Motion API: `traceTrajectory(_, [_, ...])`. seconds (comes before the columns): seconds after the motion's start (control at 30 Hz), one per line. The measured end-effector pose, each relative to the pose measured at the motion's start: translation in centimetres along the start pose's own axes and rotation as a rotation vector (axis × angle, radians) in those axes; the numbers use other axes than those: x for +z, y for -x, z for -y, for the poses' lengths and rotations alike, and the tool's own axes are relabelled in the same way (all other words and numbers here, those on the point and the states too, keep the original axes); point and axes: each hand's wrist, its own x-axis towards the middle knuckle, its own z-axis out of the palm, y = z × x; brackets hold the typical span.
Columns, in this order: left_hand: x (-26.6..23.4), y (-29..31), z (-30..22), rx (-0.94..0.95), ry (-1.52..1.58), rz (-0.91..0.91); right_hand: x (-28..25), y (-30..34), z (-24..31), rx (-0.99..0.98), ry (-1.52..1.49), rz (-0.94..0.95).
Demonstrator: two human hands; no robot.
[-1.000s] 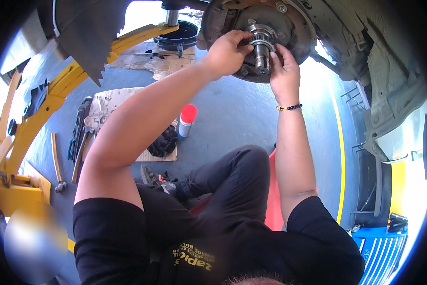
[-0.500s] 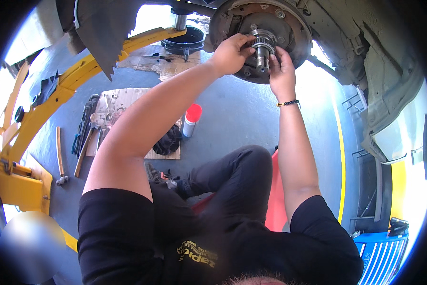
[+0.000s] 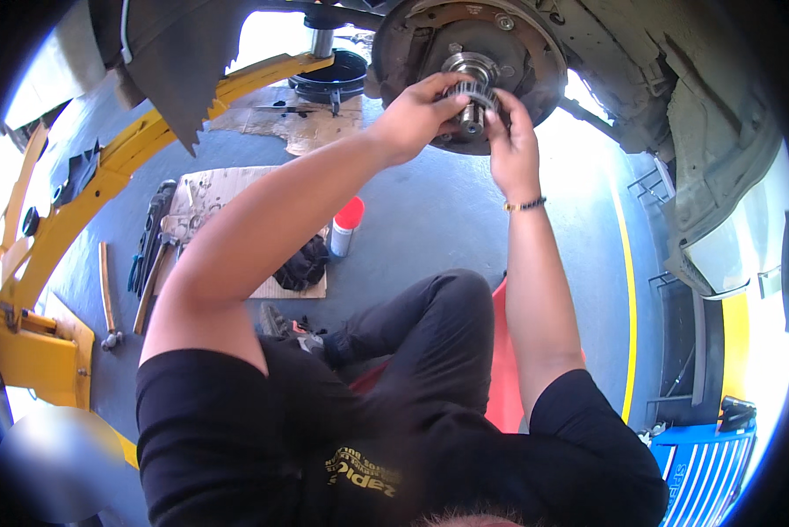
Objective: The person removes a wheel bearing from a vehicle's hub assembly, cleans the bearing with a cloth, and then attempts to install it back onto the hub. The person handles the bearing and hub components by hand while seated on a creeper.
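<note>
A round metal roller bearing (image 3: 476, 91) sits around the stub axle (image 3: 473, 123), close to its outer end. Thumb and fingers of my left hand (image 3: 415, 119) grip the bearing from the left side. From the right, my right hand (image 3: 514, 145) pinches its other edge, fingers closed. Behind the bearing, a metal collar (image 3: 470, 65) shows at the base of the axle. A rusty round brake backing plate (image 3: 535, 66) surrounds the axle. The far side of the bearing is hidden.
A yellow lifting arm (image 3: 131, 145) reaches in from the left. Below lie cardboard (image 3: 228, 189) with tools, hammers (image 3: 108, 299), a red-capped can (image 3: 345, 227) and a black drain pan (image 3: 329, 79). A blue tool cabinet (image 3: 702, 465) stands at lower right; vehicle underbody (image 3: 623, 53) hangs overhead.
The bearing has come outward along the axle, away from the collar, with both hands on it. It is also tilted more now. The whole view has shifted slightly.
</note>
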Motion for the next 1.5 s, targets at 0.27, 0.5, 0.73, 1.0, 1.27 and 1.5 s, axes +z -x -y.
traceTrajectory(0.27, [-0.1,3.6,0.6,0.098,-0.147,-0.083,0.0,7.7,4.0,0.031,-0.354,-0.104])
traceTrajectory(0.5, [-2.1,-1.5,1.6,0.642,-1.236,-0.094,-0.4,13.4,10.0,0.343,-0.794,-0.018])
traceTrajectory(0.73, [-2.4,-4.6,1.0,0.719,-1.575,0.001,-2.9,13.6,12.8,0.552,-0.826,-0.048])
traceTrajectory(1.0, [-3.3,-4.1,0.7,0.875,-1.530,0.004,-3.9,13.6,12.8,0.592,-0.937,-0.036])
traceTrajectory(1.27, [-4.4,-4.2,1.4,1.005,-1.612,-0.027,-5.3,13.6,12.8,0.575,-1.328,0.054])
traceTrajectory(1.5, [-4.2,-2.0,1.0,0.868,-1.533,-0.104,-5.2,14.0,12.2,0.580,-1.353,0.044])
